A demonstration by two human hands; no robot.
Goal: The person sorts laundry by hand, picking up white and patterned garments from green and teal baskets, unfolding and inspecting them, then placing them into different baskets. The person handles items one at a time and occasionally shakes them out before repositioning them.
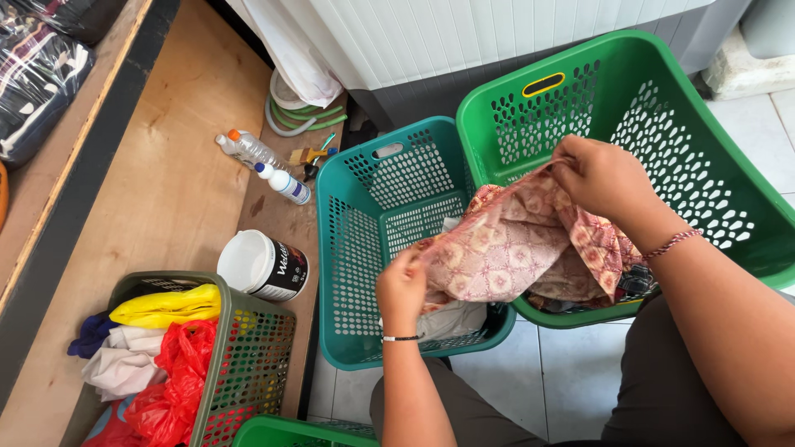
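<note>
Over two plastic baskets on the tiled floor, left hand [402,285] and right hand [604,178] each in a pinching grip on a pink patterned cloth [513,244], stretched between teal basket [348,240] and green basket [704,174], wooden bench [166,182] alongside.

the patterned pink cloth [513,248] hides the fingertips of the left hand [403,285] and most clothes in the green basket [662,124]. the bottom edge cuts off a second green basket [290,432] and both forearms.
</note>
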